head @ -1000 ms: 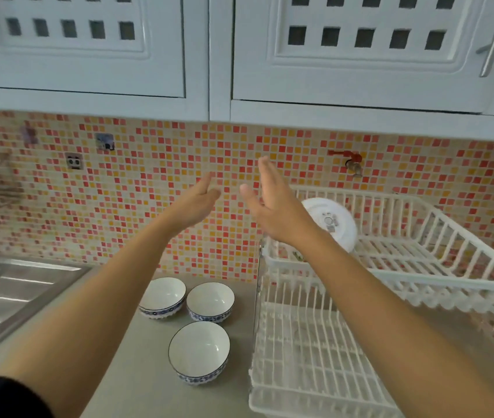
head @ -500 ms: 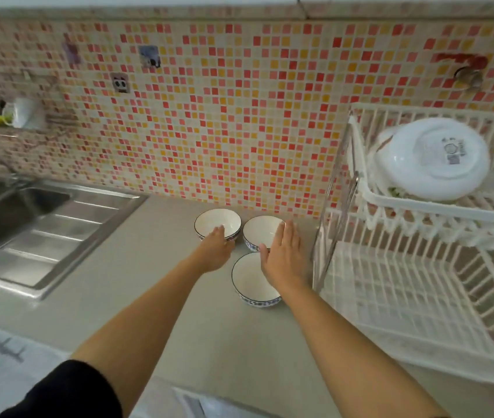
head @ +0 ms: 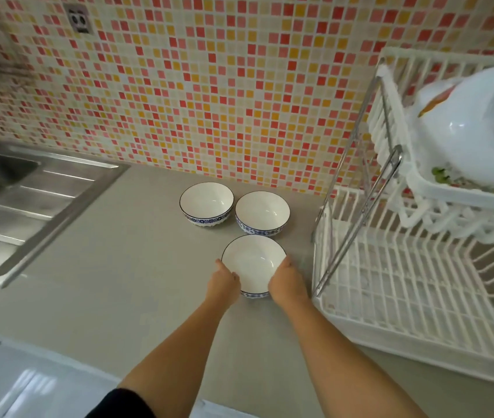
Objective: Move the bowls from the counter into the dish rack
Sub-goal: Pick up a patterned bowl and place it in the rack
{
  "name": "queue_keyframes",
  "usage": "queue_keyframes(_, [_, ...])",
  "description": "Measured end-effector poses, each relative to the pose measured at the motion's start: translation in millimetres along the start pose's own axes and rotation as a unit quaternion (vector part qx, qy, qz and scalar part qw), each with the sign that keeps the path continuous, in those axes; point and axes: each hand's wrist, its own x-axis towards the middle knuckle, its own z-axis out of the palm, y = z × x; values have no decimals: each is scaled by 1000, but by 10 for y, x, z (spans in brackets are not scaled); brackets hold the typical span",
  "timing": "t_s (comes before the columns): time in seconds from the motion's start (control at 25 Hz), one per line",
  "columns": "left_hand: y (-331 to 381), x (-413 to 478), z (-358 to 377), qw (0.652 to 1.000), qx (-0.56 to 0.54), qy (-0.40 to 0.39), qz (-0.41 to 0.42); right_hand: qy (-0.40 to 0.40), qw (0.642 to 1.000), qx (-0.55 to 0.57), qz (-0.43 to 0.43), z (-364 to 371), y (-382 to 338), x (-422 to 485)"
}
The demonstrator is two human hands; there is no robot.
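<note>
Both of your hands cup the nearest bowl (head: 253,262) from either side: your left hand (head: 223,283) presses its left wall with the thumb at the rim, and your right hand (head: 288,282) presses its right wall, each grip curled partway around the bowl. That bowl is white inside, with a dark rim line and a blue patterned band low on the outside, and it sits on the grey tabletop (head: 113,285). Two matching bowls stand farther back, near the tiled wall: the far left bowl (head: 206,204) and the far right bowl (head: 262,213), just beside each other. To the right stands the white dish rack (head: 390,285), its upper tier holding a large white dish (head: 481,128). No readable writing shows on any of these. A steel sink (head: 13,200) lies at far left.
</note>
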Motion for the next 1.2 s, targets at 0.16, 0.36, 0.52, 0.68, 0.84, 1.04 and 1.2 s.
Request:
queue_keyframes(0.16, [52, -61, -62, 995, -94, -16, -32, -12, 1000, 14, 8, -70, -56, -38])
queue_keyframes(0.36, [62, -343, -532, 990, -129, 27, 40, -1, 992, 128, 22, -291, -313, -281])
queue_keyframes(0.52, [183, -614, -1142, 967, -202, 89, 127, 41, 983, 176, -39, -728, -761, -567])
queue_keyframes(0.68, [251, -880, -1711, 938, -215, 146, 229, 122, 964, 213, -100, -1264, -1135, -939])
queue_keyframes(0.84, [486, -1231, -2103, 899, -188, 215, 333, 190, 934, 252, -168, -1785, -1293, -1304])
queue_keyframes(1.04, [1070, -1819, -2370, 849, -166, 226, 448, 326, 891, 233, -214, -2449, -989, -1773])
queue_keyframes(1.2, [1687, -2367, -2476, 797, -60, 248, 547, 431, 828, 256, -251, -2972, -482, -1986])
